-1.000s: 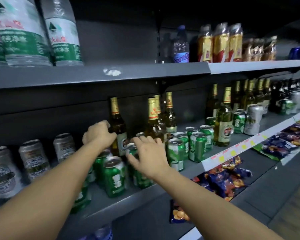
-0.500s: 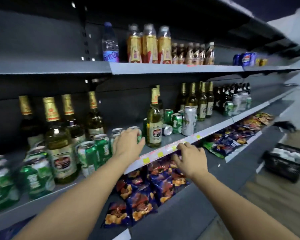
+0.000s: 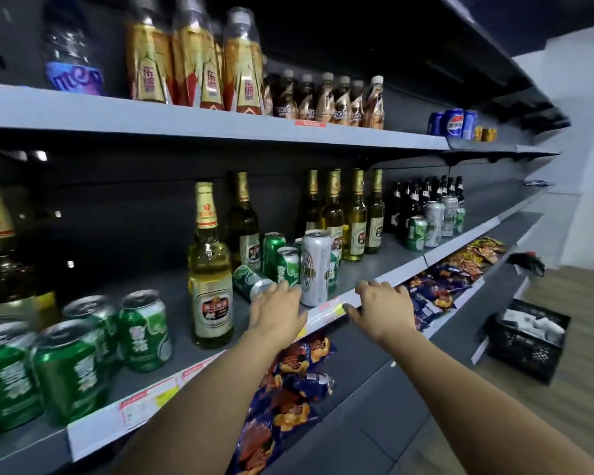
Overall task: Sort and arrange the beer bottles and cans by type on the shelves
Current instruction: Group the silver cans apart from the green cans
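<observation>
Left hand (image 3: 277,311) back to camera, fingers reaching over the middle shelf (image 3: 384,260) edge toward a tipped green can (image 3: 252,282); fingertips hidden, contact and grip cannot be told. Right hand (image 3: 383,306) spread loosely, empty, fingers resting on the shelf's front price strip. Tall silver can (image 3: 316,267) stands at 1 o'clock of the left hand, a glass beer bottle (image 3: 209,269) with gold foil neck at 10 o'clock. Blurred green cans (image 3: 72,365) far left, partly cut off. Glossy snack bags (image 3: 288,382) below.

My left hand (image 3: 277,311) covers the end of the tipped green beer can (image 3: 252,281), so I cannot tell whether I touch it. The green cans at the left edge (image 3: 4,382) are blurred, their labels unreadable.
</observation>
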{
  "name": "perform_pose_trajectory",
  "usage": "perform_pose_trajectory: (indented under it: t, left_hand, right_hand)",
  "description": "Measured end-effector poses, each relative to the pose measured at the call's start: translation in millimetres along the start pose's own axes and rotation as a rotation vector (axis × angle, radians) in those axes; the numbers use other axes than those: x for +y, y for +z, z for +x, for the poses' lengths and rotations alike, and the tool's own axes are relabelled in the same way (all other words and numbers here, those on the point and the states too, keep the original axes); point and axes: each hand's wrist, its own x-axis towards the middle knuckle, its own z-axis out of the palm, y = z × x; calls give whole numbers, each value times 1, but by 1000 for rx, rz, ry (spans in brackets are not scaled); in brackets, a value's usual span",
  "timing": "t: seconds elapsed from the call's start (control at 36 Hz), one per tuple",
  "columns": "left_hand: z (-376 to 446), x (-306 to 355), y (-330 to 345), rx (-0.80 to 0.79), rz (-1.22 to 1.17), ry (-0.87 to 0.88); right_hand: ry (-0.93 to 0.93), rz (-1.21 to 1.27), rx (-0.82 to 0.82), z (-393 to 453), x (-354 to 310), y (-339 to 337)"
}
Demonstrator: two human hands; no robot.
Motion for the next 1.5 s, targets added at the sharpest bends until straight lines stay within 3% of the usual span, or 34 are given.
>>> perform_pose_trajectory:
  t: [0.19, 0.42, 0.56, 0.69, 0.81, 0.92, 1.19, 1.5]
  left_hand:
    - [55, 2, 32, -34, 66, -65]
    - [70, 5, 50, -47, 133, -163]
    - [71, 12, 54, -46, 169, -262]
    - [67, 23, 54, -45, 194, -326]
    - [54, 28, 50, -47, 216, -385]
    - [29, 30, 43, -33, 249, -471]
    - [-69, 25, 15, -119, 315, -622]
    - [-272, -26, -53, -179, 402, -919]
  right_hand:
    - [-28, 132, 0, 72, 4, 22]
    - [-51, 450, 52, 130, -13, 45]
    - [-65, 475, 109, 146, -18, 56]
    - [-73, 675, 129, 152, -17, 60]
    - [-159, 734, 249, 142, -14, 57]
    - [-276, 811, 299, 125, -18, 50]
    - [-587, 945, -15, 34, -76, 17]
    - [-732, 1013, -130, -111, -200, -30]
